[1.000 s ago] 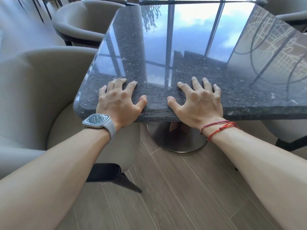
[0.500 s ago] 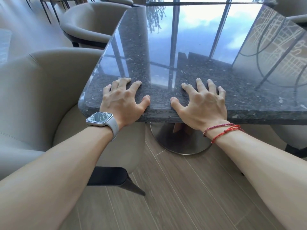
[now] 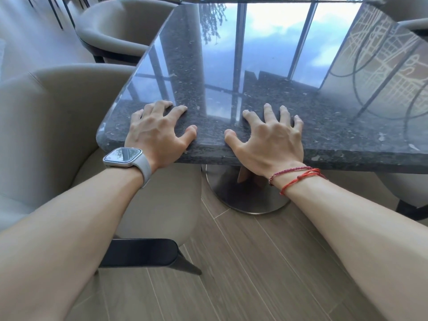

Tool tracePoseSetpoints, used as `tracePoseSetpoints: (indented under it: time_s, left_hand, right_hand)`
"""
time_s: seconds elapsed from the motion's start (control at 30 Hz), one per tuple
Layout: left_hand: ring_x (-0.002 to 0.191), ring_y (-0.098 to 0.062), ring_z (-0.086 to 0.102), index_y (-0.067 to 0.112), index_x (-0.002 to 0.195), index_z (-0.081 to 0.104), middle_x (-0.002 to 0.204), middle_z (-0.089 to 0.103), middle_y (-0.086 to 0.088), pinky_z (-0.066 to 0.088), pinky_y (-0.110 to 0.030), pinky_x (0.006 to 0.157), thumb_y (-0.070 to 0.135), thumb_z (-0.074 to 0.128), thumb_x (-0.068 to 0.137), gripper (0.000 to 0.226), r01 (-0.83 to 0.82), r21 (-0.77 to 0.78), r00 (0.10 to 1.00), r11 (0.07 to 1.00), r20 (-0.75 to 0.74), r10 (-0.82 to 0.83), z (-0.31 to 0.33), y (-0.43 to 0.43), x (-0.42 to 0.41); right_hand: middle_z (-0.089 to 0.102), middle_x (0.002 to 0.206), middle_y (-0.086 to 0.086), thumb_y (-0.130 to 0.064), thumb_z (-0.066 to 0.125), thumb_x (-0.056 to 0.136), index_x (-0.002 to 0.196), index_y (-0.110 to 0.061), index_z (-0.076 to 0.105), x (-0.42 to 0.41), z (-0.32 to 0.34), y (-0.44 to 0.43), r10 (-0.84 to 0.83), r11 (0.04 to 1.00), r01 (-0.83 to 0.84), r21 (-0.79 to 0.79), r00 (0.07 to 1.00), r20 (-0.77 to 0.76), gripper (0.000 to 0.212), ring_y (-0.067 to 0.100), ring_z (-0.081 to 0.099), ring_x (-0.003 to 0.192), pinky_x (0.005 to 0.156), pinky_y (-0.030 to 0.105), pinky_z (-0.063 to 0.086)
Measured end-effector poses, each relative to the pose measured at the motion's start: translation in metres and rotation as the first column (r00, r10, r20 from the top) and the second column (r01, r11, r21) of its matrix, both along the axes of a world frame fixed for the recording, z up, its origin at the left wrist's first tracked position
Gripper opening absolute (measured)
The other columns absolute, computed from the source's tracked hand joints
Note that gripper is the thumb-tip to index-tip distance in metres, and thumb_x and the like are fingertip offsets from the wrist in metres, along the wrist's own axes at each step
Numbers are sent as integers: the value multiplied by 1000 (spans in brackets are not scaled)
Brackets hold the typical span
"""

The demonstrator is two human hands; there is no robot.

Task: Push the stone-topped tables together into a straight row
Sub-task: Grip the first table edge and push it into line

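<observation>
A dark polished stone-topped table (image 3: 278,54) fills the upper middle of the view, reflecting windows and sky. It stands on a round metal pedestal base (image 3: 231,193). My left hand (image 3: 157,133), with a watch on the wrist, lies on the near edge close to the left corner. My right hand (image 3: 271,140), with red cords on the wrist, lies on the same edge a hand's width to the right. Both have spread fingers on top of the slab and the heel of the palm against its rim. Neither thumb goes under the slab.
A beige tub chair (image 3: 58,107) sits tight against the table's near left corner, its dark leg (image 3: 143,251) on the wood-look floor (image 3: 254,262). A second beige chair (image 3: 120,24) stands further along the left side. Part of another chair (image 3: 412,188) shows under the right edge.
Both hands keep the same places on the near edge. The view sways slightly right and back; I cannot tell whether the table itself has moved.
</observation>
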State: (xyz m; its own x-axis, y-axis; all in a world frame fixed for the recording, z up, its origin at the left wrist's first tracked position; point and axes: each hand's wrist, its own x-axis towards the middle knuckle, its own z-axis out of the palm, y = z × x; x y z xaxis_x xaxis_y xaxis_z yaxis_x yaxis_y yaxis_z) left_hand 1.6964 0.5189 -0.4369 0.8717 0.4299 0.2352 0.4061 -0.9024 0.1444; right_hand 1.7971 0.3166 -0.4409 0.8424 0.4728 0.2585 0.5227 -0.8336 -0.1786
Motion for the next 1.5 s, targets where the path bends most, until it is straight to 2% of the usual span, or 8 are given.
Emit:
tracePoseSetpoints:
  time_s: [1.33,1.5]
  left_hand:
    - [136,-29,42,35,143,51,149,48,-3,28,-51,111,72,29,85,72,72,-10,997,997,33,-72,-4,65,16]
    - [143,-28,37,33,147,48,155,44,-2,26,-49,116,72,26,85,76,46,-29,999,999,19,-46,-1,58,13]
  right_hand:
    - [43,152,22,-76,26,80,129,-30,58,1,-2,55,-55,998,54,-16,998,-7,74,49,29,143,114,66,16]
    - [31,160,20,-81,28,80,140,-34,48,3,1,51,-16,1000,15,-17,995,-95,79,47,18,148,117,65,7]
